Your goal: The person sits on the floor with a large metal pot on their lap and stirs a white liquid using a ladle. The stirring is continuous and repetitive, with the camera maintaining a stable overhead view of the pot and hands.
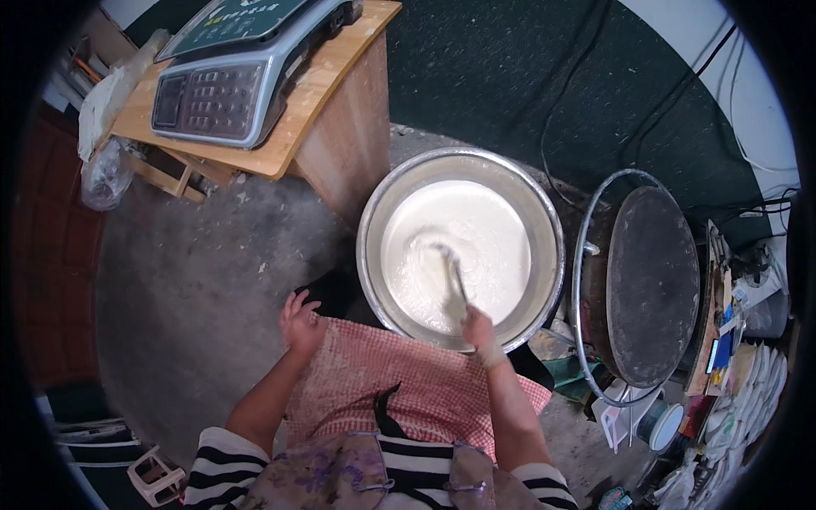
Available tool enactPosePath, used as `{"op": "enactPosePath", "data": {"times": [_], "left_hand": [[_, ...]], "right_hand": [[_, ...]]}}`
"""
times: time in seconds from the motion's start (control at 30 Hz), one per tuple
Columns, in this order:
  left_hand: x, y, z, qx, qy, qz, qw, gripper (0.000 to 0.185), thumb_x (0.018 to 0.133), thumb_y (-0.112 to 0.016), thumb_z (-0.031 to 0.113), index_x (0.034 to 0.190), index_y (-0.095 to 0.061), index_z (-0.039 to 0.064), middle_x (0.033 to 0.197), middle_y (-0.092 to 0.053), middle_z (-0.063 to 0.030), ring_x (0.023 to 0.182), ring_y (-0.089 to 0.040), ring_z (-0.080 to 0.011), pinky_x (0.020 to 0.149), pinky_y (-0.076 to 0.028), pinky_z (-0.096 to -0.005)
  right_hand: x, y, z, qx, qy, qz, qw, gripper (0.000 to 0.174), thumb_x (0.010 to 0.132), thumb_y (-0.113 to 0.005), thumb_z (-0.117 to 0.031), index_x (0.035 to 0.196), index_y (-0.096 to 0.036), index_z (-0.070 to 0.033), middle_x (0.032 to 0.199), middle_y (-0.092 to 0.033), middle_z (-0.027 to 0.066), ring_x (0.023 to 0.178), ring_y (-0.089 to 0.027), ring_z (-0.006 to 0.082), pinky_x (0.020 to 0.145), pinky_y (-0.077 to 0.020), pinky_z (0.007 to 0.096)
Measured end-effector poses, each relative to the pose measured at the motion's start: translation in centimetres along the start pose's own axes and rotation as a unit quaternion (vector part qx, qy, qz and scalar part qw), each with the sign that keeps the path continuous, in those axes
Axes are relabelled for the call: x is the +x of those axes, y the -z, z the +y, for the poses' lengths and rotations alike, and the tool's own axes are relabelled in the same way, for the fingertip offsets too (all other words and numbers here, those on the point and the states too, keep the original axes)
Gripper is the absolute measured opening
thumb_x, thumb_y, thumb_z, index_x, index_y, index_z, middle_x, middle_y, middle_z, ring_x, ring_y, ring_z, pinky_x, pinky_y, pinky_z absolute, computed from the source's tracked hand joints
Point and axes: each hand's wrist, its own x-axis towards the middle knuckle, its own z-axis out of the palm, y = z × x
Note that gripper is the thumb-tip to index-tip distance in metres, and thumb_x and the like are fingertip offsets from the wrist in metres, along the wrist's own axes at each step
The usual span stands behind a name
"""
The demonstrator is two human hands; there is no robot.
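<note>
A large round metal basin [462, 159] holds a thick white batter-like mixture [491, 255], swirled around its middle. My right hand [479, 328] is closed around the handle of a stirring tool [458, 277], whose head dips into the mixture; motion blur hides its exact kind. My left hand [303, 322] rests, fingers spread, by the upper left corner of a red-and-white checked cloth [408, 370] on my lap. It holds nothing that I can make out. The cloth reaches up to the basin's near rim.
A digital scale [210, 102] stands on a wooden table [338, 70] at the upper left. Right of the basin is a round dark griddle plate [653, 287] inside a metal ring [577, 306]. Stacked plastic bags [746, 389] lie farther right. A small plastic stool [156, 478] is at lower left.
</note>
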Motion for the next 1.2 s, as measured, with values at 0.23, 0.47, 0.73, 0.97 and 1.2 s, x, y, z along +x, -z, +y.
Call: {"op": "enactPosePath", "data": {"times": [0.23,0.47,0.73,0.97,1.2], "left_hand": [[0.2,-0.2,-0.1,0.003,0.019,0.007,1.000,0.027,0.064,-0.063,0.014,0.090,-0.068,0.012,0.127,-0.052,-0.0050,0.128,-0.035,-0.0278,0.103,-0.027,-0.0443],[0.3,-0.2,-0.1,0.009,0.007,0.008,1.000,0.028,0.064,-0.062,0.014,0.091,-0.068,0.012,0.127,-0.052,-0.0045,0.128,-0.035,-0.0279,0.103,-0.027,-0.0442],[0.2,-0.1,0.8,0.008,0.013,-0.005,1.000,0.028,0.064,-0.062,0.014,0.091,-0.068,0.013,0.127,-0.052,-0.0038,0.128,-0.035,-0.0283,0.102,-0.026,-0.0455],[0.4,-0.5,0.0,0.012,0.003,-0.004,1.000,0.029,0.063,-0.062,0.014,0.091,-0.068,0.013,0.126,-0.052,-0.0043,0.128,-0.035,-0.0284,0.102,-0.027,-0.0457],[0.1,0.2,0.9,-0.001,0.014,-0.018,1.000,0.029,0.064,-0.063,0.014,0.092,-0.068,0.013,0.128,-0.052,-0.0041,0.128,-0.035,-0.0283,0.104,-0.025,-0.0442]], "right_hand": [[-3.0,6.5,3.6,-0.066,-0.073,0.002,0.995,0.044,0.079,-0.052,-0.014,0.122,-0.050,-0.006,0.101,-0.061,0.0235,0.092,-0.060,0.0390,0.079,-0.0490,0.0449],[-5.0,0.4,0.5,-0.015,0.056,-0.024,0.998,0.044,0.080,-0.057,-0.022,0.121,-0.053,-0.008,0.099,-0.062,0.0228,0.094,-0.060,0.0386,0.082,-0.0488,0.0433],[1.1,5.2,2.7,0.006,-0.067,0.064,0.996,0.047,0.076,-0.053,-0.009,0.123,-0.051,-0.003,0.108,-0.060,0.0222,0.098,-0.059,0.0375,0.084,-0.0486,0.0417],[-7.9,2.4,1.0,0.048,0.000,-0.068,0.997,0.042,0.080,-0.059,-0.019,0.118,-0.054,-0.003,0.107,-0.059,0.0249,0.102,-0.057,0.0378,0.086,-0.0475,0.0415],[3.8,2.1,-0.2,0.046,-0.046,0.016,0.998,0.042,0.077,-0.059,-0.012,0.118,-0.055,-0.006,0.109,-0.059,0.0230,0.102,-0.057,0.0361,0.086,-0.0474,0.0401]]}}
